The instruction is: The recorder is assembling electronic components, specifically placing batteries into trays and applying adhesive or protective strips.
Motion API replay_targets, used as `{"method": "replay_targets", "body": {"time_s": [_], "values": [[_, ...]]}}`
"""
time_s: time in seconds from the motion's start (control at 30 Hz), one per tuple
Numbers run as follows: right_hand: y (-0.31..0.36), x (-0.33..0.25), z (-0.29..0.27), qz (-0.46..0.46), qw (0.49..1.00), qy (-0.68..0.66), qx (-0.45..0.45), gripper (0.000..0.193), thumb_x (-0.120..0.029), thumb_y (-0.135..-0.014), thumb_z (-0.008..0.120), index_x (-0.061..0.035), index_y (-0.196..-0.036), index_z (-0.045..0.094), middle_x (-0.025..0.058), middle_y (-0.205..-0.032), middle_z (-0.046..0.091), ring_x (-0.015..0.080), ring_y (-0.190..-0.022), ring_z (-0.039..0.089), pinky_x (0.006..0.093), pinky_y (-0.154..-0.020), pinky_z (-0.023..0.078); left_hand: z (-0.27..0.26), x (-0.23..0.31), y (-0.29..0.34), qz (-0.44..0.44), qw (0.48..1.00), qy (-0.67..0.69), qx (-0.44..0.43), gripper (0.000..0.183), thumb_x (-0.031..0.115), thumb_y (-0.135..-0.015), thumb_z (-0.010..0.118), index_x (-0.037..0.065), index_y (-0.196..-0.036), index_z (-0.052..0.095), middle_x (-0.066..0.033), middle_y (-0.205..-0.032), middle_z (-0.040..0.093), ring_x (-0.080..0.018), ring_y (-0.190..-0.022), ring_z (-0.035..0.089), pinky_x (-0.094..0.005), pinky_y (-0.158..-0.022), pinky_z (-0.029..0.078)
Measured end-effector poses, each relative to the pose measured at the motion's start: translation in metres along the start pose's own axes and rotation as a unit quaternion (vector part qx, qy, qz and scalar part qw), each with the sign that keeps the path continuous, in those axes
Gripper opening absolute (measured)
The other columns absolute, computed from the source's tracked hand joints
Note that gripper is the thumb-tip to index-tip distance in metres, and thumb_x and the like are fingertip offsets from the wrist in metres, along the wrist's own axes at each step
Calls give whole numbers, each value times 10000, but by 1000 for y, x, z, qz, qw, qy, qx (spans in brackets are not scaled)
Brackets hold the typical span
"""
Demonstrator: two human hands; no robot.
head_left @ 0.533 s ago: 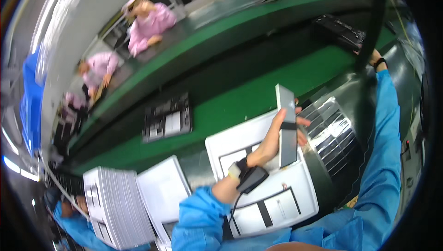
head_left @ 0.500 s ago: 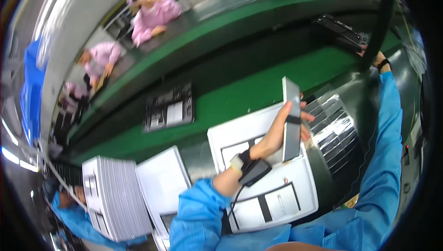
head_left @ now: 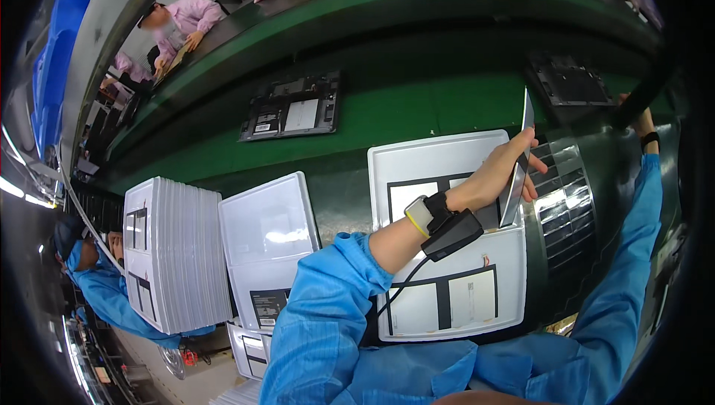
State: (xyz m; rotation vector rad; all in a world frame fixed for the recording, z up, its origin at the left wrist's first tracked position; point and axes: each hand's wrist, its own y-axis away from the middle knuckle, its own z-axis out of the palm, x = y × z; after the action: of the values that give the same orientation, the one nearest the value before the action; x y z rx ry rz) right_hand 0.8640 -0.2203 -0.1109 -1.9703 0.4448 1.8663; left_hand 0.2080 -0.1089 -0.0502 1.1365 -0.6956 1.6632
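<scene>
My left hand (head_left: 488,175) grips a thin, flat laptop battery (head_left: 518,174) stood on edge, thumb on the near side and fingers behind. It is held over a white tray (head_left: 510,315), whose two sections hold flat black-and-white batteries (head_left: 471,297), one with a small coloured connector wire. My right hand (head_left: 642,118) reaches to the far right, beside the corner of an opened laptop base (head_left: 570,81) on the green belt. A dark band crosses that hand, so its fingers are mostly hidden and I cannot tell whether it touches the base.
Another opened laptop base (head_left: 294,107) lies on the green belt (head_left: 417,107). Left of me stand a tall stack of white trays (head_left: 186,256) and a tilted white tray (head_left: 268,219). A clear ribbed plastic tray (head_left: 562,204) lies on the right. Co-workers sit across the belt and at left.
The view has swung, shifting the whole scene. My left hand still holds the battery, now turned more edge-on. My right hand stays near the far-right laptop base, which now lies flatter in view.
</scene>
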Motion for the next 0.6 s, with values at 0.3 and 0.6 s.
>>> {"method": "replay_targets", "body": {"time_s": [0.3,0.6], "values": [[178,-176,206,-192,968,115,112,267,-304,-1035,579,-79,-983,714,6,-866,698,70,-734,626,214,-668,487,-1,3,11,27,999,-30,-4,834,607,-1028,428,-36,-1536,268,-178,-1270,628,-193,-836,692,-303,-727,530],[208,-228,375,-227,932,254,-119,201,-131,-933,726,51,-1017,716,80,-871,730,106,-785,681,262,-714,552,71,65,16,249,708,-647,137,964,437,-719,888,-64,-1424,461,-228,-1154,681,-320,-933,714,-387,-841,571]]}}
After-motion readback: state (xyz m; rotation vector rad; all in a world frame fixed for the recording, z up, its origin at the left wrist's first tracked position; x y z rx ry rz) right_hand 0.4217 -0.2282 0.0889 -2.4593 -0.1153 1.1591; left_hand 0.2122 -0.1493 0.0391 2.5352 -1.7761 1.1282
